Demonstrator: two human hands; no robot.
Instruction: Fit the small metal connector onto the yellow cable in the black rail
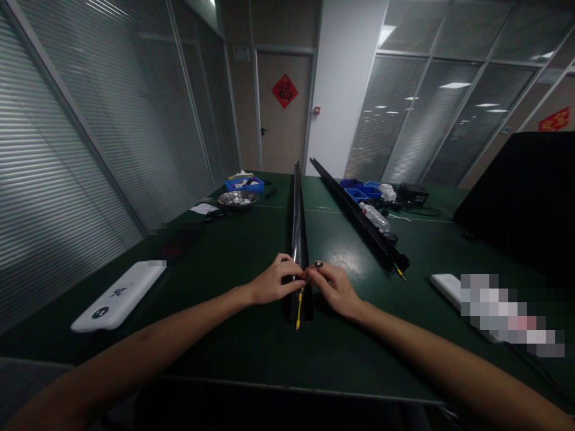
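A long black channel-shaped profile lies lengthwise in front of me, its near end under my hands. From that end a short yellow wire with a terminal at its tip points toward me. My left hand reaches over the profile from the left, thumb and fingers closed together at the wire's upper end. My right hand meets it from the right, its thumb and forefinger pinched near the same spot. The fingers hide whatever small part is between them. A dark round object shows at my right fingers.
A second black profile with a yellow-green wire lies to the right. Beyond are blue bins and a plastic bottle. A metal bowl and blue tray stand back left. White devices flank me.
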